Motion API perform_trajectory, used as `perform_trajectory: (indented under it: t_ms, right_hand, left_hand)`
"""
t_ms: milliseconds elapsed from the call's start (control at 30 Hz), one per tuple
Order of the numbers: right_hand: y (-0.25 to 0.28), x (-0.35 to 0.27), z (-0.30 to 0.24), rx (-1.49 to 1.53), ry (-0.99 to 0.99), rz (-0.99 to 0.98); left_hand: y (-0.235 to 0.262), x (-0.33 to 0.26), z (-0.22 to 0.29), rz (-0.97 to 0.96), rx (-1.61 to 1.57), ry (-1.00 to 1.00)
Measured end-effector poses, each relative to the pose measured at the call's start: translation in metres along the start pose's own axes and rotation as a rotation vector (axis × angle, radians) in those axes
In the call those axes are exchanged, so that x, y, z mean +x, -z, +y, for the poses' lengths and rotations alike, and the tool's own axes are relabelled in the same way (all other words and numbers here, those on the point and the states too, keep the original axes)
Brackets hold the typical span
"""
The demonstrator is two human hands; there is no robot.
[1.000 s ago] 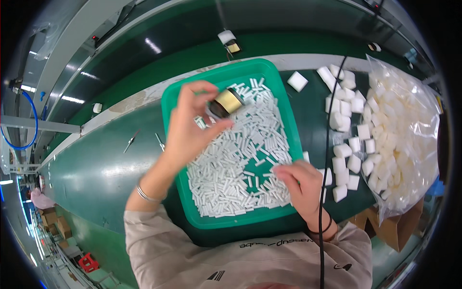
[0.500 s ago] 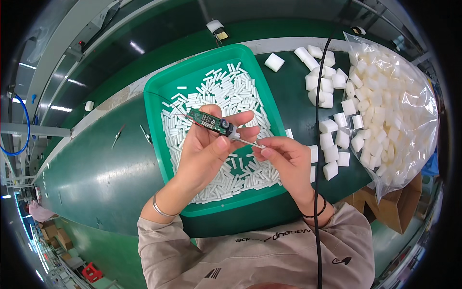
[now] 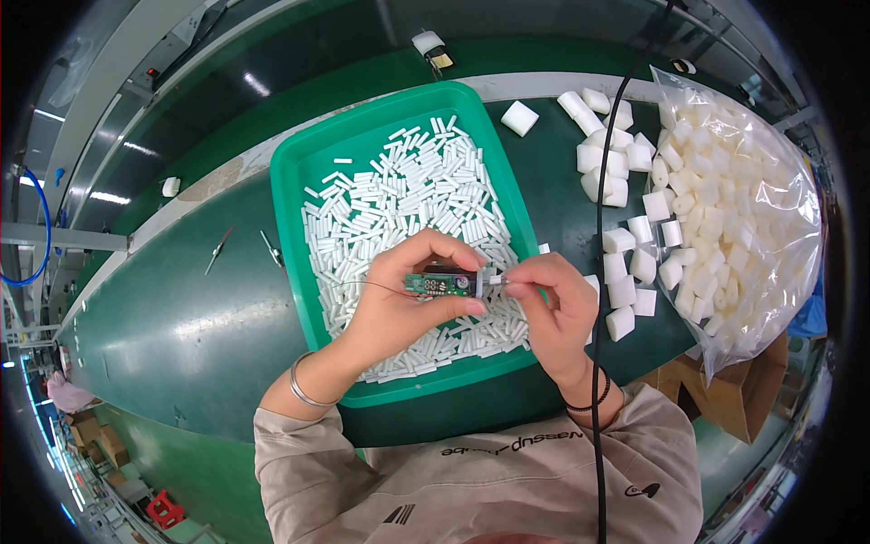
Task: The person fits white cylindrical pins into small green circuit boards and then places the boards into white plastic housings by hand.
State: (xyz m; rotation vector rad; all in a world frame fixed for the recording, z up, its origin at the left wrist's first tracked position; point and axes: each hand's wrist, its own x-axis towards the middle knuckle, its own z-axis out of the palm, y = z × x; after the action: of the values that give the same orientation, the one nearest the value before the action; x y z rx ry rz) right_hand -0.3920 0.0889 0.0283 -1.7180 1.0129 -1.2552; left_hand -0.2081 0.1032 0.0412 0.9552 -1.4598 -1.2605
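A small green circuit board assembly [image 3: 439,285] with a black body and thin wires lies between the fingers and thumb of my left hand [image 3: 385,304]. Against its right end, the fingertips of my right hand [image 3: 562,308] pinch a small pale stick-like piece [image 3: 495,279]; its far end is hidden by the fingers. Both hands are above a green tray [image 3: 290,199], which holds a great many short white rods [image 3: 408,181]. A thin wire trails left from the board over the rods.
Chunky white foam pieces [image 3: 620,240] lie right of the tray, beside a clear plastic bag [image 3: 743,218] full of them. A black cable [image 3: 599,299] hangs down past my right wrist. Two small wired parts lie left of the tray. A cardboard box [image 3: 757,394] stands below at right.
The board has turned from slanting to nearly level and moved slightly right and down. My left fingers have closed over it, and the right fingertips have come closer to its end.
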Motion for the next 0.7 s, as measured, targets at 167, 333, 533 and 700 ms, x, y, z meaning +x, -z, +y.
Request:
perform_trajectory:
  t_ms: [167,333,533,700]
  right_hand:
    - [0.007,0.005,-0.003,-0.194,0.291,-0.107]
    - [0.014,0.007,-0.008,-0.365,0.478,-0.118]
    - [0.056,0.022,-0.015,-0.896,0.253,-0.129]
    - [0.089,0.025,-0.006,-1.369,0.118,-0.212]
  left_hand:
    - [-0.002,0.002,0.005,0.070,-0.100,0.109]
    - [-0.005,0.004,0.009,0.065,-0.321,0.367]
    - [0.001,0.006,0.007,0.127,-0.375,0.331]
    - [0.002,0.007,0.007,0.162,-0.317,0.336]
